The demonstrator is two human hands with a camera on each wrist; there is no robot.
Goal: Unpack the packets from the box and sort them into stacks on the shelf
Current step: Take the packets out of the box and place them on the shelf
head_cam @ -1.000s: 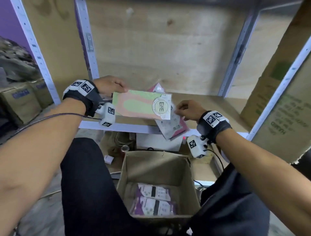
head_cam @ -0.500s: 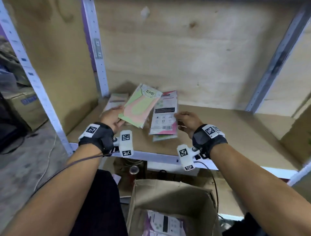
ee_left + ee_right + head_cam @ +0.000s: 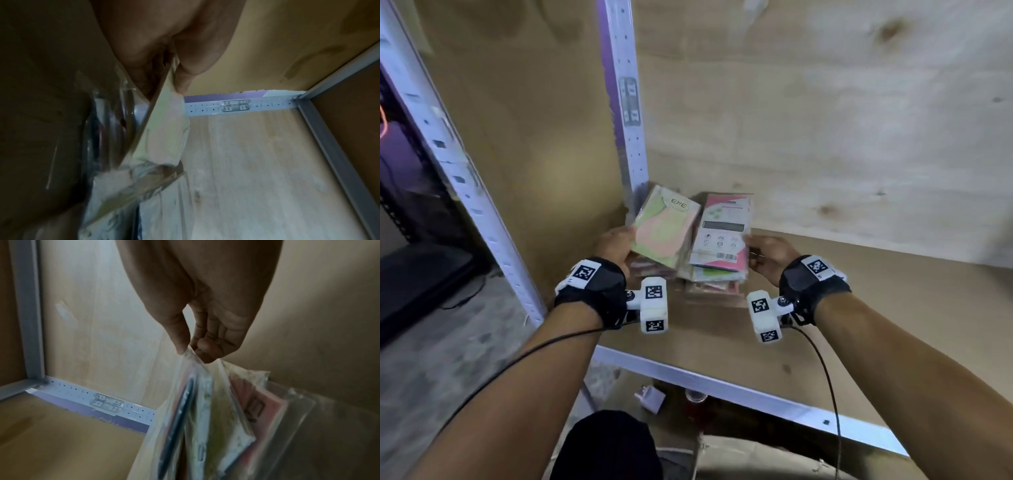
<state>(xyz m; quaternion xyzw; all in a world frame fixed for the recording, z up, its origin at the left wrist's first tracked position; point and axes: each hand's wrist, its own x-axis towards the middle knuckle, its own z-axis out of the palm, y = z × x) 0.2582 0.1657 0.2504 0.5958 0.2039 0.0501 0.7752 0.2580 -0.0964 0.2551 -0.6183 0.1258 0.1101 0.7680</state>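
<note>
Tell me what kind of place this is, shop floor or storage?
Probably a storeroom or stockroom. Bare metal rack uprights with punched holes carry a plywood shelf, and sealed retail packets are being stacked on it by the left hand and right hand.

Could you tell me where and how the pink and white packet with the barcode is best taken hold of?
Probably at its near right edge, coming from the right. The pink and white packet is thin and flat on a stack, and that edge is free. The right hand already pinches it there; the green and pink ENE packet crowds its left side.
</note>
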